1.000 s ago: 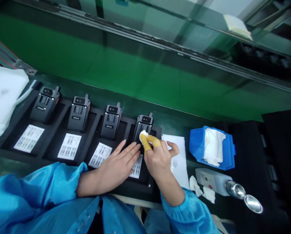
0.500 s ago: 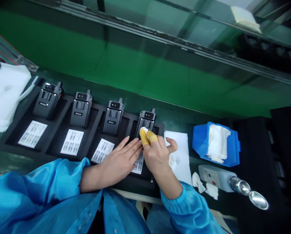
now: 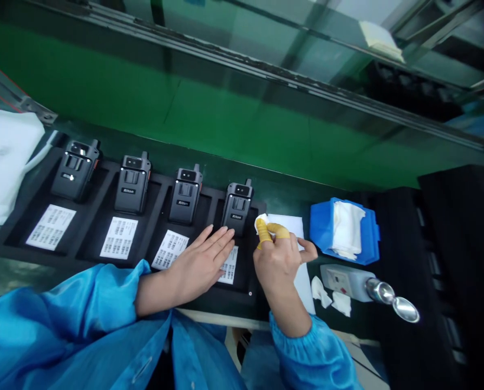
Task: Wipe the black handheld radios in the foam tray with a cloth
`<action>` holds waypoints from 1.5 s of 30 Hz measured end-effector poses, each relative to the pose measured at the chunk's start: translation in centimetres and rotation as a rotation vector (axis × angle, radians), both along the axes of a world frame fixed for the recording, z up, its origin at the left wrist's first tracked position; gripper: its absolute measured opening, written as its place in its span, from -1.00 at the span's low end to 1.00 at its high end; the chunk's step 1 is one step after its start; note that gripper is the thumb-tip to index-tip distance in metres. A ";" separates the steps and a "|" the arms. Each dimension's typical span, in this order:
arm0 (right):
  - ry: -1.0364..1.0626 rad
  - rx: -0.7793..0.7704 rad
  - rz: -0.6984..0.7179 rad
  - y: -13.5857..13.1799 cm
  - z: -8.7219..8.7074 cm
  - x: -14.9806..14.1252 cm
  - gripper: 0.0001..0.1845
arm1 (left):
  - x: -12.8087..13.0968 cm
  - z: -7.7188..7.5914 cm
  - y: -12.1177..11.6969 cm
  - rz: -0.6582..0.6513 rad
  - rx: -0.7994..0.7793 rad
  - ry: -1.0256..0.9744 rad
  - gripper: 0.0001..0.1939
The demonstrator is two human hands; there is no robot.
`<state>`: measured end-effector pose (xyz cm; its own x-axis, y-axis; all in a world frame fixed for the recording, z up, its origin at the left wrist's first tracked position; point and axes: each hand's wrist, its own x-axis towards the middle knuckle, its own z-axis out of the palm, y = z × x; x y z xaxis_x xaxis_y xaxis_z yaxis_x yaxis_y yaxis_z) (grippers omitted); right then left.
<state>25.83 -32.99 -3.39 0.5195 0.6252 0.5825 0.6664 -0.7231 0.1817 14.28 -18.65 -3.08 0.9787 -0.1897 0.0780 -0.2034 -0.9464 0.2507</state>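
Observation:
My right hand (image 3: 280, 254), with yellow finger cots on two fingers, pinches a small white wipe (image 3: 261, 222) just right of the foam tray's edge. My left hand (image 3: 203, 260) lies flat with fingers stretched out, over the lower end of the rightmost walkie-talkie (image 3: 237, 206) and partly covering a barcode label sheet (image 3: 229, 266). Three more walkie-talkies, one at the far left (image 3: 75, 170), another beside it (image 3: 132, 184) and a third (image 3: 185, 195), lie back side up in the black foam tray (image 3: 74, 238). Each has a label sheet below it.
To the right stand a blue bin (image 3: 321, 227) of folded white cloths (image 3: 348, 227) and a bottle with a metal top (image 3: 347, 281) beside crumpled wipes (image 3: 321, 292). White sheets (image 3: 288, 222) lie under my right hand. Black foam trays (image 3: 404, 271) are stacked far right; a white bag (image 3: 6, 162) lies left.
My right hand has moved right with the wipe, off the rightmost walkie-talkie, whose lower part and logo now show. My left hand has stayed nearly in place. The view has shifted slightly.

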 end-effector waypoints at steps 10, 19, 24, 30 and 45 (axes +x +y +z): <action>0.046 -0.067 0.105 0.7 -0.9 -1.2 -0.74 | -4.1 2.1 3.5 0.078 -0.047 -0.053 -0.52; 0.081 -0.047 0.035 -0.6 -0.4 -2.0 -0.74 | -7.2 1.8 8.4 0.225 -0.028 -0.172 -0.56; 0.321 -0.143 0.151 -1.1 0.5 -4.0 -0.76 | -7.2 1.8 8.6 0.230 -0.070 -0.200 -0.56; 0.253 -0.051 0.026 -2.0 0.5 -3.9 -0.78 | -7.2 1.6 8.7 0.220 -0.063 -0.221 -0.58; 0.116 0.080 -0.026 -0.5 -2.0 -4.3 -0.77 | -1.9 1.1 3.2 -0.025 -0.008 -0.097 -0.61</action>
